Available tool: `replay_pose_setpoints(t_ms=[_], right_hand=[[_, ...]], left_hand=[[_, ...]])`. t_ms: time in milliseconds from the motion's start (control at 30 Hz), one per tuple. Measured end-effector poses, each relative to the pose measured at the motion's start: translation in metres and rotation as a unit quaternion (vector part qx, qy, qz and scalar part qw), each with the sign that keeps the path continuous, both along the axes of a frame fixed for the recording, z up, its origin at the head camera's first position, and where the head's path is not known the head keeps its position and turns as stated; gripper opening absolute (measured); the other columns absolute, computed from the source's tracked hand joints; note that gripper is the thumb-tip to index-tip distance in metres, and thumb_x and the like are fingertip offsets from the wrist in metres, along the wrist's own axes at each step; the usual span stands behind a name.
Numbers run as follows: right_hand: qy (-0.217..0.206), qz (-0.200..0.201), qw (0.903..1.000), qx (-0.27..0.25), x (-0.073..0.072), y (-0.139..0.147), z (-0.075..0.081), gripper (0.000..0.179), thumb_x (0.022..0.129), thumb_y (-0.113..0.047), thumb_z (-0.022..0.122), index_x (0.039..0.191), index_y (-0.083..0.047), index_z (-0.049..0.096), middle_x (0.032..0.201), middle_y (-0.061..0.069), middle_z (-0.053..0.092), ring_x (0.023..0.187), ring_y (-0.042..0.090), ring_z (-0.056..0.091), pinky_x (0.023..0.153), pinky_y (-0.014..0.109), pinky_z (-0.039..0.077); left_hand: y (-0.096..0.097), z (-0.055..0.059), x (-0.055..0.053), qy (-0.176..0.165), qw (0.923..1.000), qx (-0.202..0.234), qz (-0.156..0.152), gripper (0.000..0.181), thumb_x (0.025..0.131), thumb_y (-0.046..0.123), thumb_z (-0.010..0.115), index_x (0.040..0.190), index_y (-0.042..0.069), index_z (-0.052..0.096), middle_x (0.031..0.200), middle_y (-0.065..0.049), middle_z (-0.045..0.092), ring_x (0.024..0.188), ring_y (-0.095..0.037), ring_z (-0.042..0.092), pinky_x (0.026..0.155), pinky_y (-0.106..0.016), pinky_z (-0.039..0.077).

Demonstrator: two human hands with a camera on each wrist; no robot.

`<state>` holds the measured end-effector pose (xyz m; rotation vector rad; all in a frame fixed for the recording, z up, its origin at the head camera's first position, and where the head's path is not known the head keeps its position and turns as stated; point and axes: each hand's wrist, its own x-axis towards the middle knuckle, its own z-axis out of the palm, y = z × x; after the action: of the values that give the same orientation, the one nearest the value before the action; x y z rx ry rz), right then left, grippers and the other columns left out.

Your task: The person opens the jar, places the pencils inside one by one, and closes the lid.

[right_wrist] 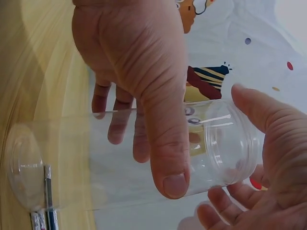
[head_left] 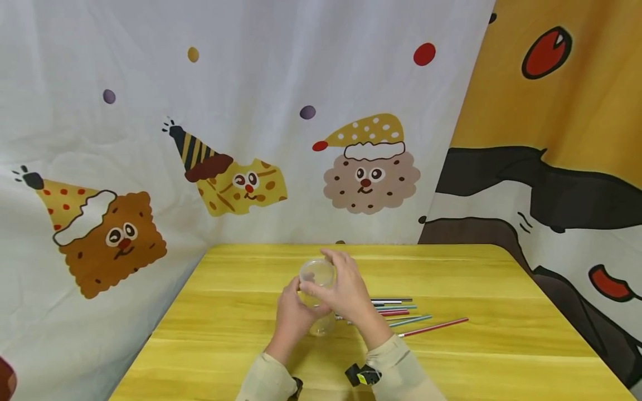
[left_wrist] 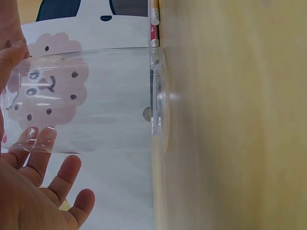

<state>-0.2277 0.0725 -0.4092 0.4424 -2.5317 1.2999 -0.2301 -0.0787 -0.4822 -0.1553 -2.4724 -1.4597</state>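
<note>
The left grip (head_left: 293,314) is clasping a clear cylindrical plastic jar (head_left: 317,272), the right grip (head_left: 348,285) is pinching its rim, and slim multicoloured pencils (head_left: 412,321) are lying right of both on the yellow wooden worktop (head_left: 215,340).

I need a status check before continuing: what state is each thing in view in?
Clear container: upright, no contents visible; whether lidded, cannot tell.
Pencils: lying loose on the table.
Left hand: grips the container's side.
Right hand: grips the container near its top.
Patterned cloth: hanging behind.
</note>
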Motion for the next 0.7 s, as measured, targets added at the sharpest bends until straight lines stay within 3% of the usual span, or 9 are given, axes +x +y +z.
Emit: replay_pose_setpoints(t_ms=[167,300,500,700], right_hand=[[-0.005,0.028,0.9992,-0.027,0.0014,0.0008,-0.001,0.079,0.09,-0.037,0.084,0.159,-0.017,0.05,0.152,0.008,0.059,0.144,0.033,0.051,0.111,0.062,0.048],[0.006,0.042,0.9987,-0.03,0.0019,0.0012,-0.0012,0.079,0.092,-0.037,0.082,0.159,-0.014,0.048,0.154,0.011,0.057,0.142,0.035,0.051,0.109,0.064,0.049],[0.015,-0.002,0.9998,-0.016,0.0009,-0.0006,-0.0021,0.092,0.085,-0.055,0.088,0.158,-0.014,0.049,0.15,0.012,0.056,0.138,0.034,0.053,0.106,0.064,0.05],[0.0,0.002,0.9997,-0.024,0.0011,-0.0007,-0.0018,0.086,0.088,-0.05,0.086,0.159,-0.017,0.048,0.147,0.008,0.06,0.139,0.032,0.052,0.107,0.063,0.049]], left_hand=[[0.0002,0.001,0.0006,0.002,1.0,0.001,0.004,0.076,0.071,0.033,0.101,0.136,0.013,0.066,0.12,-0.004,0.071,0.113,-0.026,0.064,0.096,-0.051,0.055],[0.0,0.0015,0.0014,0.008,0.9999,-0.009,0.004,0.078,0.072,0.033,0.101,0.137,0.012,0.065,0.122,-0.005,0.071,0.114,-0.027,0.065,0.096,-0.052,0.056],[-0.0001,0.0013,0.002,0.004,1.0,0.002,-0.001,0.079,0.073,0.03,0.1,0.14,0.011,0.063,0.129,-0.006,0.071,0.123,-0.031,0.065,0.104,-0.058,0.054],[-0.0001,0.0015,0.0013,-0.004,1.0,0.006,0.001,0.074,0.074,0.032,0.1,0.137,0.014,0.065,0.124,-0.003,0.071,0.117,-0.025,0.065,0.099,-0.053,0.056]])
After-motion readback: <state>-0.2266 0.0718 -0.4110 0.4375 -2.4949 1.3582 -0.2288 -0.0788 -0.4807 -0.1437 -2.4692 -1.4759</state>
